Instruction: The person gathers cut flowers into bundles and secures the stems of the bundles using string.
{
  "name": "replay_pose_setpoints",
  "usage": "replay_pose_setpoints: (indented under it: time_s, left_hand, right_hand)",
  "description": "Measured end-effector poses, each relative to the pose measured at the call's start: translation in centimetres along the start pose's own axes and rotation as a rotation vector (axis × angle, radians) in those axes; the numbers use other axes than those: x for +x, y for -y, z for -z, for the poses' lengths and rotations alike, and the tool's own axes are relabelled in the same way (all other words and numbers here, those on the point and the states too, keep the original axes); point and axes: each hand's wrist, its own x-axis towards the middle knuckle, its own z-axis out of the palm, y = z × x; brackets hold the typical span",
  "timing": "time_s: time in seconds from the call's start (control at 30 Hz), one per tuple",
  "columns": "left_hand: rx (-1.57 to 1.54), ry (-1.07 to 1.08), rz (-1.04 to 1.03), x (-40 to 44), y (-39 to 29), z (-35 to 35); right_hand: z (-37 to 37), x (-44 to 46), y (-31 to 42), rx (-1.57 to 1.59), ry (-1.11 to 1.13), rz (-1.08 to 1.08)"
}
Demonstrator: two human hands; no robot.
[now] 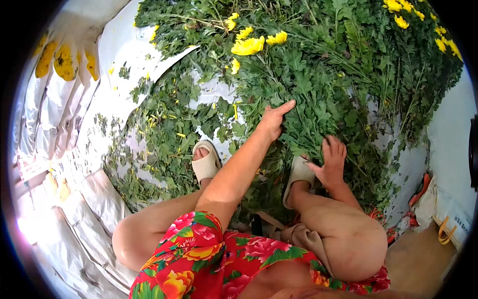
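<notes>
My left hand point(275, 120) is closed around the leafy stems of a bunch of yellow chrysanthemums point(308, 117), its thumb stretched over the leaves and the other fingers largely hidden beneath. The yellow heads point(248, 46) of this bunch point away from me, toward the top of the view. At the bunch's near end, my right hand point(332, 160) is open, with fingers apart and the fingertips by the lower leaves. Whether it touches a stem I cannot tell. More cut chrysanthemums point(393, 65) lie in a thick pile beyond and to the right.
Loose leaves and petals point(169, 124) litter the pale sheet point(214, 92) on the floor. Several white-wrapped flower bundles point(50, 109) stand at left, with more long white packages point(84, 224) nearer. My sandalled feet point(205, 162) are among the leaves. A white bag point(450, 212) sits at right.
</notes>
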Motion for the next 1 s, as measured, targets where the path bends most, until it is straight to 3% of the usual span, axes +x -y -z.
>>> replay_pose_setpoints:
  time_s: [0.07,0.17,0.2,0.27,0.3,0.4,0.43,0.5,0.53,0.6,0.67,0.73,0.87,0.93,1.0]
  left_hand:
    - [0.031,-0.019,0.045,-0.7,0.2,0.9]
    - [0.058,0.181,0.101,-0.3,1.4,2.3]
    - [0.1,0.281,0.115,-0.9,1.1,1.9]
    - [0.107,0.249,0.112,-1.8,0.4,0.9]
    - [0.118,0.227,0.072,-1.9,0.1,0.8]
    - [0.151,0.171,0.08,-1.5,0.1,1.3]
    - [0.101,0.178,0.069,-1.7,0.3,1.6]
    - [-0.012,0.189,0.127,-1.3,0.5,2.7]
    - [-0.076,0.329,0.149,-1.2,0.7,3.8]
    - [-0.105,0.352,0.151,-0.9,1.0,4.7]
    - [-0.104,0.273,0.072,-1.2,1.6,4.3]
    - [-0.1,0.194,-0.012,-1.5,1.6,4.0]
    - [-0.053,0.194,0.035,-2.0,1.3,4.3]
    - [-0.117,0.244,0.137,-1.8,1.1,4.8]
    - [-0.149,0.268,0.161,-1.8,0.9,4.8]
  right_hand:
    - [0.3,1.5,0.4,0.086,0.017,-0.044]
    - [-0.2,4.8,0.0,0.635,-0.043,-0.314]
    - [-0.3,5.4,-0.4,0.629,-0.044,-0.314]
    - [-0.8,6.2,-1.0,0.88,0.129,-0.475]
    - [-0.8,6.6,-0.7,0.921,0.071,-0.447]
    - [0.2,7.2,-0.3,0.841,-0.013,-0.538]
    - [-0.4,7.0,-0.8,0.701,-0.004,-0.422]
    - [-1.2,6.8,-0.1,0.786,0.115,-0.395]
    - [-1.5,6.6,0.5,0.87,0.225,-0.358]
    - [-1.4,6.1,2.0,0.852,0.193,-0.387]
    - [0.9,6.6,3.8,0.469,0.132,-0.369]
    - [1.5,6.8,4.2,0.465,0.163,-0.379]
    - [-1.3,5.2,1.6,0.597,0.195,-0.424]
    - [-2.8,4.0,-0.2,1.06,0.226,-0.525]
    - [-1.8,3.8,-1.0,1.012,0.232,-0.603]
